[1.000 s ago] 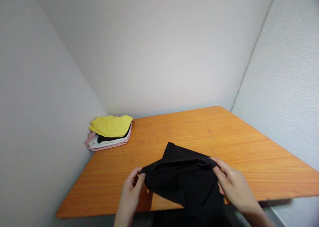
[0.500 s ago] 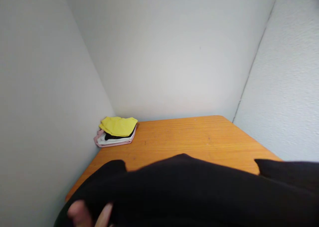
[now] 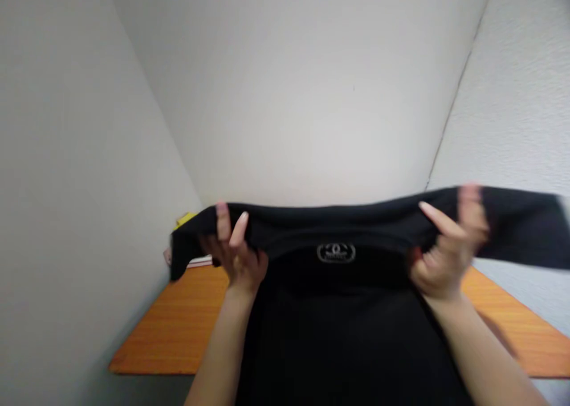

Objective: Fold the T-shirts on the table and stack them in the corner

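Observation:
A black T-shirt (image 3: 342,323) hangs stretched between my two hands above the table. Near its neckline is a pale oval logo print. My left hand (image 3: 240,251) grips the shirt at one shoulder, with a couple of fingers extended up over the cloth. At the other shoulder my right hand (image 3: 449,246) grips it the same way, slightly blurred by motion. The sleeves spread out to either side, and the lower part of the shirt runs out of view at the bottom.
The wooden table (image 3: 169,329) lies beneath, partly covered by the shirt. Behind the left sleeve, a pile of folded clothes shows a yellow garment (image 3: 184,218) on top, mostly hidden. A white wall (image 3: 312,97) rises at the back, with walls on both sides.
The black T-shirt has been raised and spread out, so its neckline and logo now show. Both hands have come up into view holding it. The pile is now mostly covered.

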A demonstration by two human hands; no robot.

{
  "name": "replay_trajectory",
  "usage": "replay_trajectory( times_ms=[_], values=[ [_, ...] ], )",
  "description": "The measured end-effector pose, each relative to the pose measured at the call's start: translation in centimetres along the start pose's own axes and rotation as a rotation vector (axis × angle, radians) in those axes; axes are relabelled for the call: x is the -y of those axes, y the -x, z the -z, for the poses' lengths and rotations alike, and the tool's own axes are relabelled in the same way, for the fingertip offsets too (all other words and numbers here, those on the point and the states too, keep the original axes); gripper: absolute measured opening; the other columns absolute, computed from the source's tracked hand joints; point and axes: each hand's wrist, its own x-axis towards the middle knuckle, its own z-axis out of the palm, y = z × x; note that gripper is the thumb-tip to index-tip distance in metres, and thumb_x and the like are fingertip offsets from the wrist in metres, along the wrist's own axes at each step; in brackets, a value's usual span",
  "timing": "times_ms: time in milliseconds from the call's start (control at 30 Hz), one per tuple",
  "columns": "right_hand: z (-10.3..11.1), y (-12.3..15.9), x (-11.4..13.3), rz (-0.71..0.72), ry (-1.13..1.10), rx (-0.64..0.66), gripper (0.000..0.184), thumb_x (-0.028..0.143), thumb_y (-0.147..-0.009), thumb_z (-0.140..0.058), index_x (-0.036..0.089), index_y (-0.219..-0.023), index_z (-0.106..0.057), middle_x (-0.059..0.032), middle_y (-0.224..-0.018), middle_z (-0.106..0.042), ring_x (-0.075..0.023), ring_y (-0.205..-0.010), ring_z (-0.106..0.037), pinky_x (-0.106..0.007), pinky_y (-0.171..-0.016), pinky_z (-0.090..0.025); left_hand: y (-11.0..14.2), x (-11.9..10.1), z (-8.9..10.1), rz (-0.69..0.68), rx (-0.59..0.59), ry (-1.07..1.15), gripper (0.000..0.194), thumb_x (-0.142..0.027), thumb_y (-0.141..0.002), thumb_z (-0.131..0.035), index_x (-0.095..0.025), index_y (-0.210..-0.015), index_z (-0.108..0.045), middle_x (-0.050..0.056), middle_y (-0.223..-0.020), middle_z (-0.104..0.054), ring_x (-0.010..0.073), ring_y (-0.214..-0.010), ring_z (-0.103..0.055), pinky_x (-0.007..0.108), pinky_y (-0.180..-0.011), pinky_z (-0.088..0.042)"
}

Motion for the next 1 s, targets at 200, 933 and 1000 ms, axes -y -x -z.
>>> replay_trajectory(
  times_ms=[200, 933, 1000],
  values=[
    [-12.0, -1.9, -2.4, -0.030, 0.009, 0.366, 0.068, 0.035, -0.095, -0.037, 0.006, -0.154, -0.019, -0.0184, -0.157, -0.020, -0.0303, -0.143, -0.026, -0.045, -0.113, -0.031, 2.4, 3.5, -10.8, 0.115, 0.649, -0.185, 0.063, -0.031, -0.097, -0.039, -0.007, -0.151, -0.016, 0.019, -0.161, -0.005, 0.0285, -0.148, -0.013, 0.047, -0.118, -0.022],
    [-26.1, 2.8, -13.0, -0.122, 0.188, 0.896, 0.077, 0.071, -0.093, -0.024, 0.025, -0.154, -0.028, -0.0047, -0.160, -0.016, -0.0293, -0.147, -0.009, -0.051, -0.117, -0.011, 10.6, 11.4, -20.1, 0.234, 1.168, -0.306, 0.075, -0.067, -0.094, -0.012, -0.023, -0.154, -0.022, 0.008, -0.161, -0.011, 0.0242, -0.149, -0.009, 0.048, -0.120, -0.014],
    [-25.9, 2.8, -12.9, -0.109, 0.178, 0.898, 0.077, 0.071, -0.093, -0.023, 0.025, -0.154, -0.028, -0.0045, -0.161, -0.015, -0.0292, -0.147, -0.010, -0.051, -0.117, -0.011, 10.7, 11.5, -20.1, 0.228, 1.161, -0.310, 0.075, -0.067, -0.094, -0.012, -0.023, -0.154, -0.022, 0.008, -0.161, -0.012, 0.0245, -0.149, -0.009, 0.048, -0.119, -0.014]
  ],
)
